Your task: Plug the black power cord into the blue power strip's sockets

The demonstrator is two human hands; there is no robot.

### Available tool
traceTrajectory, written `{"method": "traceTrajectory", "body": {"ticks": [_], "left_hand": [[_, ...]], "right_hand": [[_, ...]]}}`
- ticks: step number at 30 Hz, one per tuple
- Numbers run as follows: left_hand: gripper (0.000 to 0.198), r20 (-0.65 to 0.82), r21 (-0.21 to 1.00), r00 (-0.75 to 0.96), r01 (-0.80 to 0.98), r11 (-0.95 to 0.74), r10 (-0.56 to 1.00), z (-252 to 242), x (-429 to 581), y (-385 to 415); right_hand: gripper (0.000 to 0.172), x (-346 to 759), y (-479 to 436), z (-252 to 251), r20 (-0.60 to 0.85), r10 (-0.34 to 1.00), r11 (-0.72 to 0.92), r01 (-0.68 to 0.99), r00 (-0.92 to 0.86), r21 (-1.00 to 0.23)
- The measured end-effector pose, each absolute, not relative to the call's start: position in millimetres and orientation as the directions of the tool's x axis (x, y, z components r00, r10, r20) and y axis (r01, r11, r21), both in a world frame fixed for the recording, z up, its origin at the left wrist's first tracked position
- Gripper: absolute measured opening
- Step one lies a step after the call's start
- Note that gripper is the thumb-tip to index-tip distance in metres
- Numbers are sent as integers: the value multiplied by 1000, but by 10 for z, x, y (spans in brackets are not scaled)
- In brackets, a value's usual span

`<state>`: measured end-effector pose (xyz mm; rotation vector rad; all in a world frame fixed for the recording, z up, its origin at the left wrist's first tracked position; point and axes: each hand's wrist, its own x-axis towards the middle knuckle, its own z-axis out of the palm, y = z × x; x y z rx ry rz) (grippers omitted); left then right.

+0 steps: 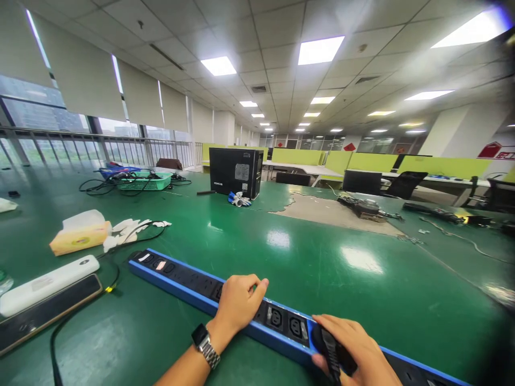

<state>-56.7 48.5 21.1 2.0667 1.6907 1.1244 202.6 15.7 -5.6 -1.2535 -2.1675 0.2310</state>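
A long power strip [181, 279], blue along its sides with black sockets on top, lies slantwise across the green table in front of me. My left hand [241, 303], wearing a watch, is closed over the strip's middle, its fingers curled and partly hidden. To the right, my right hand [354, 348] grips a black power plug [330, 351] against the strip, just past two open sockets. The plug's cord runs down toward the bottom edge. Whether the plug sits in a socket I cannot tell, since fingers cover the contact.
On the left lie a phone [48, 311], a white oblong device [50, 284], a tissue pack [80, 236] and a black cable. Farther back stand a green basket [145, 181] of cables and a black computer case [231, 171] with gloves [239, 199] before it. Metal parts [364, 208] lie at right.
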Motion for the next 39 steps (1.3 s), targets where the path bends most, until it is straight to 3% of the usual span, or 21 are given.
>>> {"method": "traceTrajectory", "body": {"ticks": [3,6,9,13,15,18,28,31,36,39], "left_hand": [[45,439,501,74,807,-312,896,193,-540,450],[44,446,429,106,846,-316,889,190,-522,433],[46,438,391,127,864,-316,890,199,-517,428],[49,423,356,159,876,-325,892,205,-515,424],[48,412,341,169,883,-323,895,204,-514,423],[46,401,314,186,892,-326,897,201,-516,424],[37,419,336,168,884,-325,892,190,-512,453],[31,447,306,187,887,-346,875,196,-502,444],[29,475,259,203,898,-356,856,188,-510,426],[29,464,262,177,909,-325,868,172,-518,420]], "right_hand": [[54,2165,177,95,255,891,446,610,-377,-655],[48,2096,277,278,86,963,221,563,-256,-796],[45,1774,402,399,50,975,176,620,-216,-764],[47,1376,469,418,20,969,218,817,-245,-534],[46,1317,465,400,46,978,206,882,-206,-424],[38,1343,455,373,114,977,210,910,-181,-357],[35,1327,385,434,80,987,156,926,-137,-344],[38,1329,355,419,74,990,138,893,-118,-428],[40,1496,252,227,311,950,223,664,14,-713],[37,1723,109,147,388,921,315,615,-17,-722]]}}
